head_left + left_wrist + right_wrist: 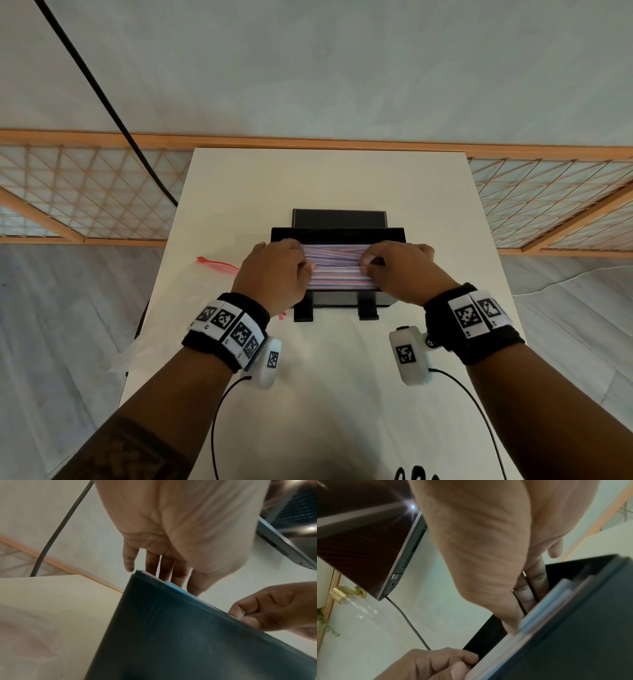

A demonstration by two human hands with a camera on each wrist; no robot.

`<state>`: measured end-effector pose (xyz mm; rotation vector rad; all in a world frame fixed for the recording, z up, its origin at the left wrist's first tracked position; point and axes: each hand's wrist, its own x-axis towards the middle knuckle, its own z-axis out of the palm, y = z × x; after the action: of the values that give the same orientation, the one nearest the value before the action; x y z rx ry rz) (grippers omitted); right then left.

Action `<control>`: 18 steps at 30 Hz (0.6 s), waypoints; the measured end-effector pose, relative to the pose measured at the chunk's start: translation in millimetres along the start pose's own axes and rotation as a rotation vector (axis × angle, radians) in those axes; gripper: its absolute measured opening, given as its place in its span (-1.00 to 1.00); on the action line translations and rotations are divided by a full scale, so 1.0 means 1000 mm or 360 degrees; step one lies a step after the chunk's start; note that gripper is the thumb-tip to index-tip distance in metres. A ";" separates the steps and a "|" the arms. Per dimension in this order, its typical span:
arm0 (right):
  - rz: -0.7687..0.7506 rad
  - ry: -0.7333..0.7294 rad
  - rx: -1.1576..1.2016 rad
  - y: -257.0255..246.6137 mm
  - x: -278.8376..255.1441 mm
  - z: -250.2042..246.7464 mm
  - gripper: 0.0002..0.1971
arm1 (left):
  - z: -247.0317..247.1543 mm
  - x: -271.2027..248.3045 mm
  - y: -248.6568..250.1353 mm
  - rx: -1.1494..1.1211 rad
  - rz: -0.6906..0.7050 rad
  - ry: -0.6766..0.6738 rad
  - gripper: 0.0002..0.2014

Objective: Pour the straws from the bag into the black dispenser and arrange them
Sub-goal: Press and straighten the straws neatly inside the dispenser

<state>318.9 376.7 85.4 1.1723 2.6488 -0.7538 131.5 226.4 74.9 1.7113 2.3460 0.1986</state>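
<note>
The black dispenser (pixel 342 298) stands mid-table with its lid (pixel 339 218) tipped up at the back. Pink, blue and white straws (pixel 337 270) lie crosswise in its open tray, some slanted. My left hand (pixel 279 270) covers their left ends and my right hand (pixel 397 270) their right ends, each with fingers curled down onto the bundle. The left wrist view shows the left hand's fingers (pixel 164 572) dipping behind the dispenser's wall (pixel 171 628). In the right wrist view, fingers (pixel 529 588) reach in beside the straws (pixel 547 604). The clear bag's red zip strip (pixel 219 264) lies to the left.
The white table (pixel 342 394) is narrow, with edges close on both sides and grey floor beyond. A black cable (pixel 102 96) hangs at the back left. An orange lattice rail (pixel 85 192) runs behind. A flat screen (pixel 368 547) shows in the wrist views.
</note>
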 end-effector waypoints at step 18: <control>0.0018 -0.0348 -0.0631 -0.027 0.038 -0.007 -0.64 | -0.013 0.043 0.004 0.0243 -0.0060 -0.0808 -0.30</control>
<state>274.2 389.2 89.1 0.9376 2.4530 -0.3088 119.5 268.6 84.3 1.5484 2.0484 -0.3874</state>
